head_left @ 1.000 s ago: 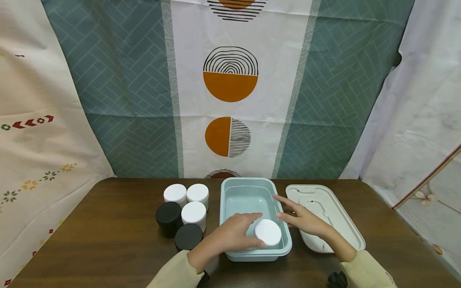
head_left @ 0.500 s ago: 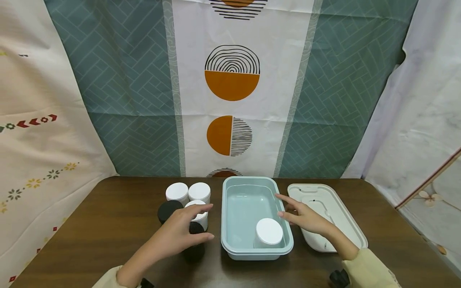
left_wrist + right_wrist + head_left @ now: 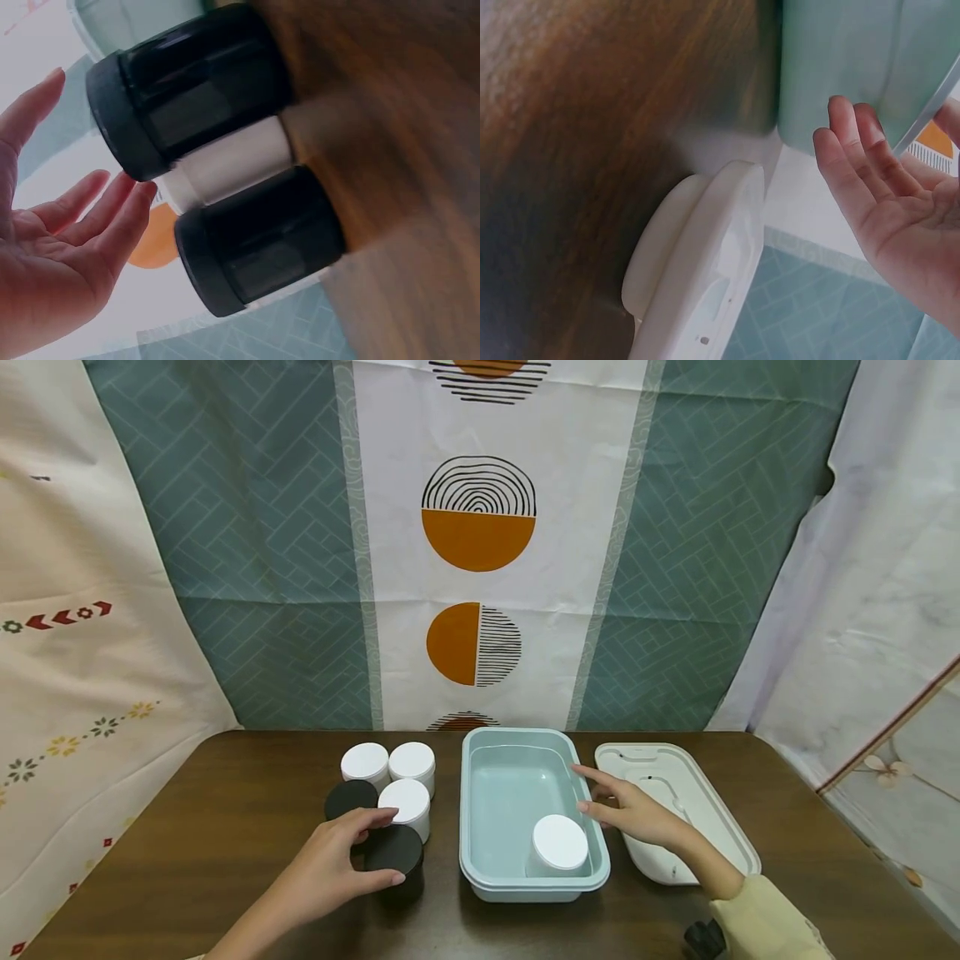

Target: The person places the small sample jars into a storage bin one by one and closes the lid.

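Observation:
My left hand (image 3: 326,868) is beside the front black jar (image 3: 395,852), thumb and fingers spread about its lid. In the left wrist view the fingers lie close to that jar's lid (image 3: 124,112); I cannot tell whether they touch it. Behind it stand a second black jar (image 3: 351,797) and a white jar (image 3: 408,806). A pale blue tub (image 3: 495,810) holds one white jar (image 3: 560,843) in its front right corner. At the tub's right rim, my right hand (image 3: 633,814) rests with fingers extended, holding nothing.
Two more white jars, one at the left (image 3: 365,762) and one beside it (image 3: 412,762), stand at the back of the group. A white lid (image 3: 690,802) lies right of the tub on the brown table (image 3: 202,852). Patterned cloth (image 3: 480,693) hangs behind the table.
My left hand has let go of the white jar in the tub and moved left, out of the tub, to the front black jar. My right hand has stayed at the rim.

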`<control>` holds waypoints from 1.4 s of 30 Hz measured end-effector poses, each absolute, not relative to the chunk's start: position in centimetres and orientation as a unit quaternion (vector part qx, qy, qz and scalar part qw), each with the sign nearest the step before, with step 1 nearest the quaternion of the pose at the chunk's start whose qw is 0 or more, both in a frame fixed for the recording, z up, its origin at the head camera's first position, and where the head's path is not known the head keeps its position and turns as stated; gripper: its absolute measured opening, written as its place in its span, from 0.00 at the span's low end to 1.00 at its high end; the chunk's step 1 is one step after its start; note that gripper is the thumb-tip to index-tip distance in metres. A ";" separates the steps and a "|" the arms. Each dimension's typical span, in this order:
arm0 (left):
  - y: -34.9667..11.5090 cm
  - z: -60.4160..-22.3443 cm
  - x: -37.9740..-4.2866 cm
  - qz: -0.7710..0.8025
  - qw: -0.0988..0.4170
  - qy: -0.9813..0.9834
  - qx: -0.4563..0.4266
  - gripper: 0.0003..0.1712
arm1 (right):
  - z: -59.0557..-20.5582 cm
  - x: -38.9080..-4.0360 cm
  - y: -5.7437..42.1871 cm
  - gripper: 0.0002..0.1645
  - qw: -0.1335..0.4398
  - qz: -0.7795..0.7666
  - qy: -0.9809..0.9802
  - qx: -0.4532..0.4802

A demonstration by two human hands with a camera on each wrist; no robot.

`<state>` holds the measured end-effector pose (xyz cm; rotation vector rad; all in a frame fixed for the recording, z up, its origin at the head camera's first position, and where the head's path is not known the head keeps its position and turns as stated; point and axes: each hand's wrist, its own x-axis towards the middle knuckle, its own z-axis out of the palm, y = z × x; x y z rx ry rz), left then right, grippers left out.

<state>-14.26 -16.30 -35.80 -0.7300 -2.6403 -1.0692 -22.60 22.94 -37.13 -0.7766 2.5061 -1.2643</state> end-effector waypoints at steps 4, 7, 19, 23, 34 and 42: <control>-16.7 -36.2 -14.2 -0.357 0.086 -0.901 -0.230 0.38 | -37.0 -22.6 22.9 0.37 0.109 -0.424 0.860 -0.263; -16.8 -36.5 -14.2 -0.357 0.084 -0.904 -0.219 0.39 | -37.0 -22.6 22.9 0.37 0.108 -0.422 0.861 -0.263; -16.8 -37.3 -14.5 -0.355 0.065 -0.910 -0.204 0.41 | -36.8 -22.6 22.8 0.37 0.120 -0.437 0.851 -0.265; -16.9 -37.3 -14.6 -0.364 0.060 -0.907 -0.203 0.41 | -37.0 -22.7 22.8 0.37 0.117 -0.435 0.853 -0.263; -16.9 -36.4 -14.2 -0.380 0.095 -0.895 -0.214 0.38 | -37.2 -22.8 22.8 0.37 0.119 -0.435 0.854 -0.259; -16.3 -34.8 -14.1 -0.388 0.133 -0.889 -0.201 0.35 | -37.2 -22.8 22.8 0.38 0.124 -0.439 0.852 -0.258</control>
